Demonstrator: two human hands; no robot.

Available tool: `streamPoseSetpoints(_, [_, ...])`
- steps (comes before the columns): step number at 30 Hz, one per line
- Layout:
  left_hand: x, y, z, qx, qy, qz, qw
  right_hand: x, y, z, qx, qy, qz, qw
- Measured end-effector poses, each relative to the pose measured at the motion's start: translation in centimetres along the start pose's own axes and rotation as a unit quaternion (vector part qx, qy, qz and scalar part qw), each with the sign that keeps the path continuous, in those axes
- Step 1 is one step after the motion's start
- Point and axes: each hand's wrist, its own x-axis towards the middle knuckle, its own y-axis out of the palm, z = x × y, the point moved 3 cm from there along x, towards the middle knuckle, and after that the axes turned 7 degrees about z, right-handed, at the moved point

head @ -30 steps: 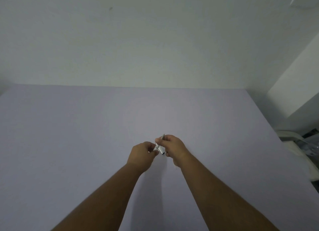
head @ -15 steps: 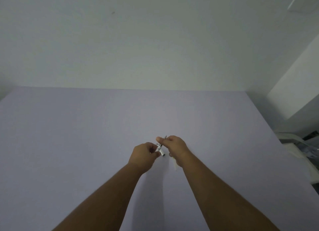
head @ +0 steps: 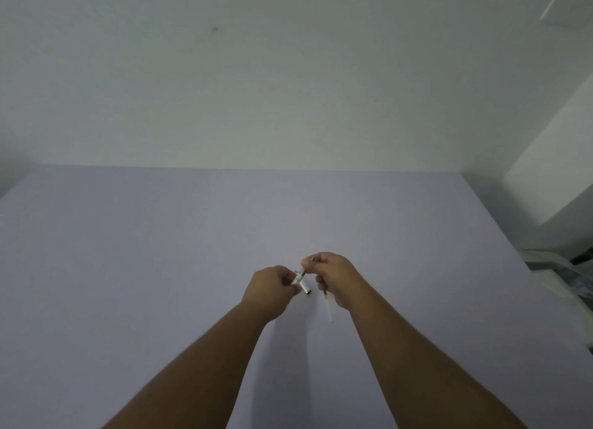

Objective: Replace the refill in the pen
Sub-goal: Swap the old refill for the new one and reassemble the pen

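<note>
Both my hands meet above the middle of the lilac table (head: pixel 160 268). My left hand (head: pixel 271 289) pinches a short silver pen barrel (head: pixel 304 286) whose dark open end points toward me. My right hand (head: pixel 335 276) pinches a small metal pen part (head: pixel 301 272) at the barrel's far end with thumb and forefinger. A thin pale refill (head: pixel 327 305) with a yellowish tip sticks out below my right palm, held by the lower fingers. The rest of the pen is hidden by my fingers.
A white wall rises behind the table's far edge. Past the right edge of the table, pale and clear plastic things (head: pixel 558 274) lie lower down. A white cabinet side (head: pixel 552 184) stands at the far right.
My hands have drawn slightly apart. The thin tip that stuck up above my right fingers is gone from view, and the refill now shows below my right palm.
</note>
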Motion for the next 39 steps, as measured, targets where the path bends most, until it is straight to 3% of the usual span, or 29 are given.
streamPoseSetpoints(3, [0.0,0.3,-0.1,0.003,0.001,0.01,1.0,0.0,0.0,-0.1,-0.056,0.049,-0.029,0.997])
streamPoseSetpoints(7, [0.2,0.1,0.0,-0.013,-0.008,0.004,1.0,-0.1,0.3,0.1,0.043,0.01,0.013,0.999])
streamPoseSetpoints(12, [0.0,0.5,0.0,-0.03,-0.01,0.009,0.999,-0.3,0.2,0.6,-0.098,0.054,-0.035,0.993])
streamPoseSetpoints(16, [0.0,0.2,0.2,-0.057,-0.016,0.001,0.998,-0.2,0.5,0.5,0.006,0.018,0.004,1.0])
streamPoseSetpoints(22, [-0.1,0.4,0.2,-0.062,-0.014,0.003,0.998,-0.4,0.6,0.7,-0.079,0.041,-0.047,0.995])
streamPoseSetpoints(26, [0.0,0.3,0.1,-0.071,-0.016,-0.008,0.997,-0.5,0.8,0.7,0.01,0.004,-0.004,1.0])
streamPoseSetpoints(31, [0.0,0.6,0.2,-0.057,-0.013,-0.011,0.998,-0.1,0.9,0.8,-0.117,0.034,-0.073,0.99])
streamPoseSetpoints(35, [0.1,0.4,0.5,-0.077,-0.028,-0.016,0.996,-0.2,0.9,0.8,-0.024,0.016,-0.023,0.999])
streamPoseSetpoints(39, [0.0,0.6,0.5,-0.057,-0.019,-0.013,0.998,0.0,0.8,0.6,-0.106,0.034,-0.061,0.992])
